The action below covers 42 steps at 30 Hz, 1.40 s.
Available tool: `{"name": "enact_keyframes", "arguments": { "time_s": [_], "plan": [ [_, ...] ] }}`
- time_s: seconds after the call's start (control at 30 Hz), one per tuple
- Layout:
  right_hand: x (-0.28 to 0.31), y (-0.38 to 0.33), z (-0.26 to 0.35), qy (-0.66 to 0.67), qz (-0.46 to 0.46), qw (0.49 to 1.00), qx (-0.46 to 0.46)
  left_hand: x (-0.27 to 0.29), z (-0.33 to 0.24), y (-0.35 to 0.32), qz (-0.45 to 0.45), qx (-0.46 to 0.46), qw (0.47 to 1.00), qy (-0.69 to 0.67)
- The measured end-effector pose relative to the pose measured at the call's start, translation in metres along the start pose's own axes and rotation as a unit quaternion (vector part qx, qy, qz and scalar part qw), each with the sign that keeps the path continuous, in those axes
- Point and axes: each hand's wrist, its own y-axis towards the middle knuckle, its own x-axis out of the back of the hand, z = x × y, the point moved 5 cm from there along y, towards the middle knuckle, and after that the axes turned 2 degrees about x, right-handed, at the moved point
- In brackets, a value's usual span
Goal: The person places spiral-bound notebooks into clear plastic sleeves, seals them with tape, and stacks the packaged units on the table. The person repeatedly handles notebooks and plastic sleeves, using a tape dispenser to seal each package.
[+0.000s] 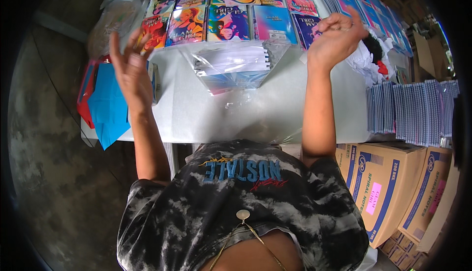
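My left hand is raised over the table's left part, fingers spread and nothing in them. On the right, my right hand is lifted too, its fingers loosely bent and apart, holding nothing I can see. Between the hands stands a stack of notebooks inside a clear plastic bag, which flares out at its far side. Neither hand touches it. Behind it, rows of colourful spiral notebooks lie with illustrated covers up; my right hand appears nearest their right end.
Blue sheets and a red piece hang over the white table's left edge. Crumpled plastic lies behind them. At right are stacked spiral notebooks, crumpled white paper and, lower down, cardboard boxes.
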Motion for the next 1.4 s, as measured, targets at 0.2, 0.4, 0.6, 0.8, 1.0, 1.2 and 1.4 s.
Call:
{"name": "enact_keyframes", "arguments": {
  "time_s": [0.2, 0.4, 0.6, 0.8, 1.0, 1.2, 1.4],
  "plan": [
    [0.045, -0.16, -0.054, -0.284, 0.276, 0.914, -0.084, -0.042, 0.103, -0.058, 0.147, 0.098, 0.981, 0.081],
    [-0.001, -0.144, -0.056, -0.25, 0.135, 0.944, -0.167, -0.063, 0.105, -0.064, 0.024, 0.089, 0.985, 0.142],
    [-0.004, -0.142, -0.06, -0.257, 0.048, 0.945, -0.197, -0.072, 0.081, -0.083, -0.076, -0.097, 0.924, 0.361],
    [-0.006, -0.141, -0.048, -0.353, 0.099, 0.918, -0.151, -0.11, 0.056, -0.078, 0.067, -0.144, 0.806, 0.571],
    [-0.028, -0.162, -0.01, -0.537, 0.357, 0.761, 0.071, -0.11, 0.051, -0.067, 0.176, -0.032, 0.92, 0.348],
    [-0.029, -0.161, -0.019, -0.478, 0.44, 0.756, 0.086, -0.083, 0.027, 0.004, 0.06, -0.117, 0.953, 0.274],
    [-0.027, -0.16, -0.015, -0.49, 0.414, 0.762, 0.093, -0.084, 0.049, 0.069, 0.279, 0.071, 0.949, 0.125]
  ]
}}
